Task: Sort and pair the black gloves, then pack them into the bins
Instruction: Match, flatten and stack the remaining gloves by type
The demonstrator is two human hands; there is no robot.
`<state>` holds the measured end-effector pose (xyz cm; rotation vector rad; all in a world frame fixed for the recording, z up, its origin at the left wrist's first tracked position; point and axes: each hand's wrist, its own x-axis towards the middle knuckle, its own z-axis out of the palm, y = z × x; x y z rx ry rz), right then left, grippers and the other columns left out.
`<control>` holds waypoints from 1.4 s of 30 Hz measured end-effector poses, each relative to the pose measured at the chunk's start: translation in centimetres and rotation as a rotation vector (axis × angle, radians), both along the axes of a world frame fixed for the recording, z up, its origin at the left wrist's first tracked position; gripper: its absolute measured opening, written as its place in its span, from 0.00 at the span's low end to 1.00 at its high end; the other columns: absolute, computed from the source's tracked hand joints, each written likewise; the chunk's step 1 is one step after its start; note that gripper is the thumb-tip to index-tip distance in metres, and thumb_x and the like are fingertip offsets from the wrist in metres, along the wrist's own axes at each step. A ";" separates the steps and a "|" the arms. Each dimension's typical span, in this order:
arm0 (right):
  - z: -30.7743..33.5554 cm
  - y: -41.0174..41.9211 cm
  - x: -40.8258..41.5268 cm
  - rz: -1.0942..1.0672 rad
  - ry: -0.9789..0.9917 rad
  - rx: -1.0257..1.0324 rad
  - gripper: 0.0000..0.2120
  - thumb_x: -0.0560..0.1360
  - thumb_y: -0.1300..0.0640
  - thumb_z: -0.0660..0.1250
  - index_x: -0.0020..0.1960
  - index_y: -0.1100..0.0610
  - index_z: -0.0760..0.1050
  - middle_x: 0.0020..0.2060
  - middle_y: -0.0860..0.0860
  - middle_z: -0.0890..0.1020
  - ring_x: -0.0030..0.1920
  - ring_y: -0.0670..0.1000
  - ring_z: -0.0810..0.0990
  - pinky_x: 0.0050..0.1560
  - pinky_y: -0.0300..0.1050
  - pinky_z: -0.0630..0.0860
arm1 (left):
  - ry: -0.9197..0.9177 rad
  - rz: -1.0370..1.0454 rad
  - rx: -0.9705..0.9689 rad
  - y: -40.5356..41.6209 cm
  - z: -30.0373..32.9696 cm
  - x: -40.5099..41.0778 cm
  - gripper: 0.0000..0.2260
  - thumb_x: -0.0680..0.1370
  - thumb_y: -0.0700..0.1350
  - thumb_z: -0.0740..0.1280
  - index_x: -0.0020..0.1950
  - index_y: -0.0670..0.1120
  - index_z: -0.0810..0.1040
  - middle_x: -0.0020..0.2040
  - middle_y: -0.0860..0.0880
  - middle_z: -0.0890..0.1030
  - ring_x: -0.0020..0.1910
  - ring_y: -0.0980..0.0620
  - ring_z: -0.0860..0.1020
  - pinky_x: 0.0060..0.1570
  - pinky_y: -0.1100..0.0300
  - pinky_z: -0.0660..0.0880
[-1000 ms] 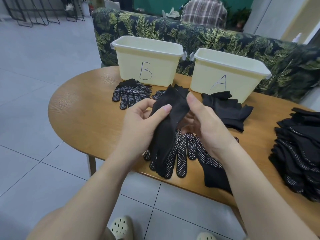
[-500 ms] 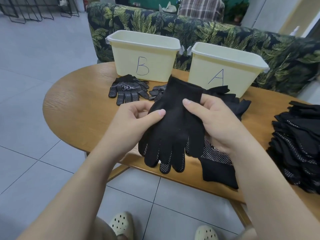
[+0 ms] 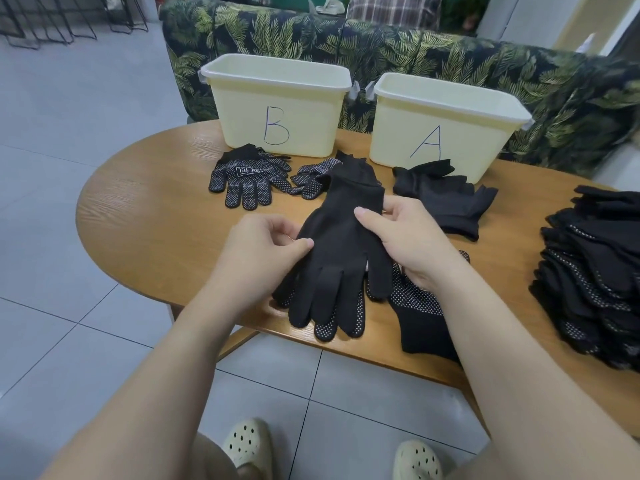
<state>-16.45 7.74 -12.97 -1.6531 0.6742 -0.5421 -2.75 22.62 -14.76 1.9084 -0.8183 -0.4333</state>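
Observation:
A black glove (image 3: 341, 251) lies spread flat near the table's front edge, on top of a dotted glove whose fingertips (image 3: 356, 317) stick out beneath it. My left hand (image 3: 263, 251) pinches the glove's left edge. My right hand (image 3: 401, 237) holds its right side near the cuff. Another dotted glove (image 3: 415, 306) lies under my right wrist. Bin B (image 3: 277, 105) and bin A (image 3: 446, 126) stand at the back of the table.
A dotted pair (image 3: 246, 178) lies in front of bin B, with a crumpled dotted glove (image 3: 311, 178) beside it. Plain black gloves (image 3: 446, 199) lie before bin A. A tall glove stack (image 3: 595, 271) fills the right side. A leaf-patterned sofa (image 3: 415, 53) stands behind the oval wooden table (image 3: 145, 216).
The glove I held bunched above the table has been spread out and laid flat over the dotted glove. Both hands have come down with it and moved apart to its sides.

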 end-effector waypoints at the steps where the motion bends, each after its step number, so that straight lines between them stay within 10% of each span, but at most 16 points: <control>1: -0.1 -0.1 0.0 -0.002 0.003 -0.015 0.07 0.84 0.59 0.65 0.56 0.57 0.81 0.46 0.54 0.88 0.46 0.58 0.88 0.45 0.64 0.84 | -0.036 0.011 0.016 -0.1 -0.1 0.1 0.05 0.77 0.47 0.75 0.42 0.48 0.83 0.37 0.48 0.85 0.36 0.53 0.82 0.37 0.61 0.73; 7: -1.1 -1.3 0.1 -0.072 0.109 -0.174 0.07 0.82 0.55 0.68 0.48 0.56 0.81 0.42 0.53 0.88 0.45 0.53 0.88 0.48 0.53 0.84 | -0.132 0.030 0.084 0.0 -0.2 0.1 0.08 0.77 0.49 0.74 0.40 0.48 0.82 0.34 0.51 0.83 0.32 0.55 0.78 0.25 0.67 0.70; 17: -1.6 -2.2 0.1 -0.164 0.252 -0.271 0.07 0.81 0.54 0.69 0.51 0.57 0.82 0.40 0.51 0.87 0.26 0.42 0.77 0.26 0.37 0.74 | -0.148 -0.011 0.155 0.3 -0.4 0.5 0.08 0.78 0.48 0.73 0.40 0.49 0.83 0.34 0.49 0.84 0.24 0.55 0.77 0.30 0.58 0.77; 24: -2.2 -2.7 0.5 -0.188 0.264 -0.318 0.07 0.80 0.52 0.70 0.53 0.55 0.83 0.41 0.49 0.87 0.41 0.48 0.83 0.40 0.44 0.77 | -0.096 0.001 0.091 0.6 0.1 -0.1 0.07 0.79 0.45 0.72 0.41 0.48 0.83 0.33 0.47 0.83 0.19 0.57 0.74 0.20 0.64 0.71; 42: -1.8 -2.8 0.9 -0.197 0.403 -0.438 0.09 0.78 0.51 0.73 0.54 0.55 0.83 0.42 0.48 0.85 0.48 0.48 0.83 0.54 0.49 0.81 | -0.155 -0.013 0.209 1.0 -0.6 0.7 0.05 0.77 0.49 0.74 0.43 0.51 0.83 0.39 0.50 0.85 0.31 0.53 0.81 0.33 0.58 0.79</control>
